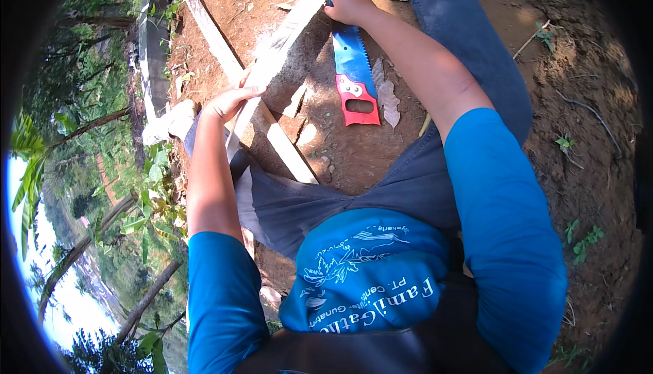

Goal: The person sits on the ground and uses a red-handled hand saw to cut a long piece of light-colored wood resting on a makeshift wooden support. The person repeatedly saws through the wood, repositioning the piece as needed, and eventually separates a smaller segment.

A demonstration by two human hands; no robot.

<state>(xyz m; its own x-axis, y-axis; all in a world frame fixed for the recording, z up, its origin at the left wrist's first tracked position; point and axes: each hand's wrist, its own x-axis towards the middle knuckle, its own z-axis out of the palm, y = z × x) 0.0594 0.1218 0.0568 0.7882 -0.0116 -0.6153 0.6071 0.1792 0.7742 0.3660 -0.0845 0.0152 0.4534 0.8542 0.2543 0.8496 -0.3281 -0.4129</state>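
A pale wooden plank [284,42] slants across in front of me, its near end to the left and its far end up to the right. Wrapped round its near part is my left hand [233,102]. Farther along, my right hand [345,1] grips the same plank near its upper end. Below the right hand a handsaw [351,54] with a blue blade and red handle lies on the dirt, its teeth facing right; the hand hides part of the blade. A thinner wooden strip [212,28] crosses beneath the plank, close to my left hand.
Bare brown soil [571,95] spreads to the right, with twigs and small plants. Dry leaves [388,102] lie beside the saw. My bent legs [469,40] frame the work area. Green vegetation and tree branches [88,238] fill the left, past a grey edge [155,54].
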